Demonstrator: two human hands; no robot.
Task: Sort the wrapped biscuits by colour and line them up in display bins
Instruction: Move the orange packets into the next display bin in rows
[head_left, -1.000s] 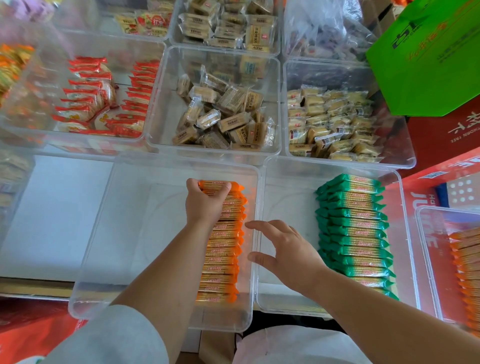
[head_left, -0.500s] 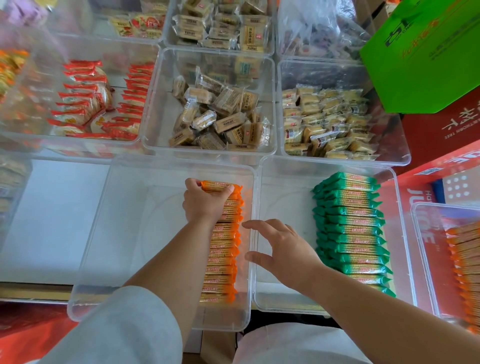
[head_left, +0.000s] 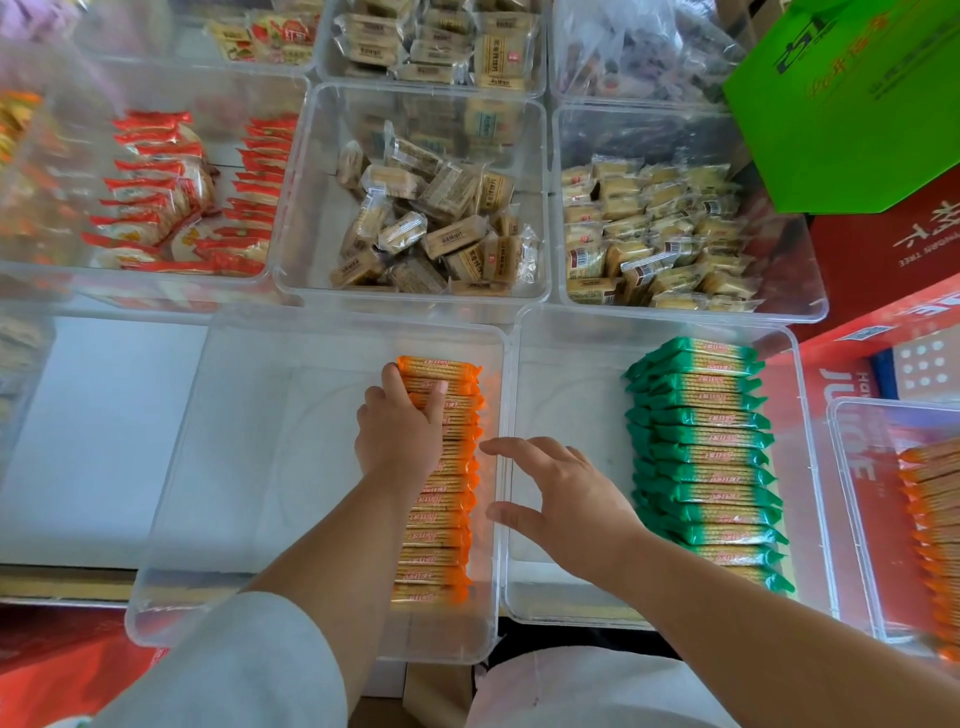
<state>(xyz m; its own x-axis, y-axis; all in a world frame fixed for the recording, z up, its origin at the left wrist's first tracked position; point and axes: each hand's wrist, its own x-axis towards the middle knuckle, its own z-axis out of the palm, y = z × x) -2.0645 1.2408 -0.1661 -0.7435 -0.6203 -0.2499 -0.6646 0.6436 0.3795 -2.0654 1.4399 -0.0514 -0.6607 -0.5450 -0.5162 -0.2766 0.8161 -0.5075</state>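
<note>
I see the left hand (head_left: 400, 436) gripping the orange biscuits (head_left: 441, 499), topmost packs under its fingertips. Right hand (head_left: 566, 499) hovers beside them, fingers spread, empty.

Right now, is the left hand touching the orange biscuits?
Touching. The head view shows the left hand lying on the orange biscuits, fingers curled over the far packs, no gap.

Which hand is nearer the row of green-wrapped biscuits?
The right hand: it hovers open over the bin's bare floor, just left of the green row. The left hand rests on the orange row in the neighbouring bin.
</note>
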